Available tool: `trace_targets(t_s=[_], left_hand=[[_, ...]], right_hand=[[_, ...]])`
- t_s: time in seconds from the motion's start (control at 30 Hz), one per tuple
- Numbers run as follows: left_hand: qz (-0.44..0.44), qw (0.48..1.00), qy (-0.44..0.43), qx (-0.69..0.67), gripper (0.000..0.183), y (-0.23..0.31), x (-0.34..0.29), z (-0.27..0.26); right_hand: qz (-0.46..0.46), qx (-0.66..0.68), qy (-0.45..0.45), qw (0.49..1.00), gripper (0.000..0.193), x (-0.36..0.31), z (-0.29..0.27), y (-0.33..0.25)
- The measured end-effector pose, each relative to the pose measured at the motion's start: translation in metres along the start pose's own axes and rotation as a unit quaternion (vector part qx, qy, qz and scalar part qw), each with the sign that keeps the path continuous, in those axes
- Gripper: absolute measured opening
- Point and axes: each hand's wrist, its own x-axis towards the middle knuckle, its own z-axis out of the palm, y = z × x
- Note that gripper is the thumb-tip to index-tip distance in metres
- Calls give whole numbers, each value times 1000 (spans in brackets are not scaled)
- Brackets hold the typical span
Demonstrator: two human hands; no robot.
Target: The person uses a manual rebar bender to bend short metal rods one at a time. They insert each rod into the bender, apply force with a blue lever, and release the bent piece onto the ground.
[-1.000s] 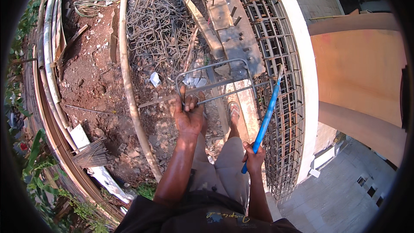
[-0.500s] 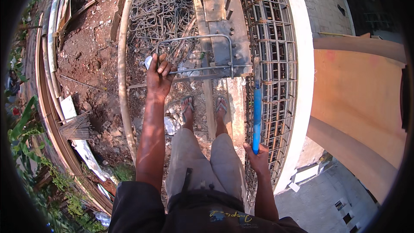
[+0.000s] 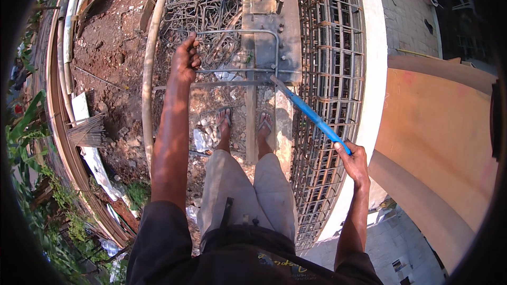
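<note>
Left hand (image 3: 186,59) grips the far-left corner of a bent steel rod (image 3: 237,31) on the wooden bench (image 3: 272,18). Right hand (image 3: 353,159) clamps a blue pipe lever (image 3: 309,115) at the near right. Steady leverage and a firmly pinned rod would bend cleanly.

Blue pipe (image 3: 311,116) end (palm-hidden)
</note>
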Motion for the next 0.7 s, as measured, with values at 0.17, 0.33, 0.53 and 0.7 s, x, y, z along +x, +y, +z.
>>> trace_targets(t_s=[0.17, 0.33, 0.53, 0.7], left_hand=[[28, 999, 15, 20, 33, 2, -6, 4], [46, 998, 25, 43, 35, 1, -13, 11], [28, 994, 25, 106, 37, 4, -14, 7], [117, 951, -15, 285, 51, 15, 8, -1]], right_hand=[[-2, -58, -31, 998, 48, 28, -45, -17], [-29, -71, -40, 996, 47, 41, -62, -22], [6, -40, -33, 999, 50, 32, -38, -10], [9, -53, -36, 998, 56, 32, -40, -14]])
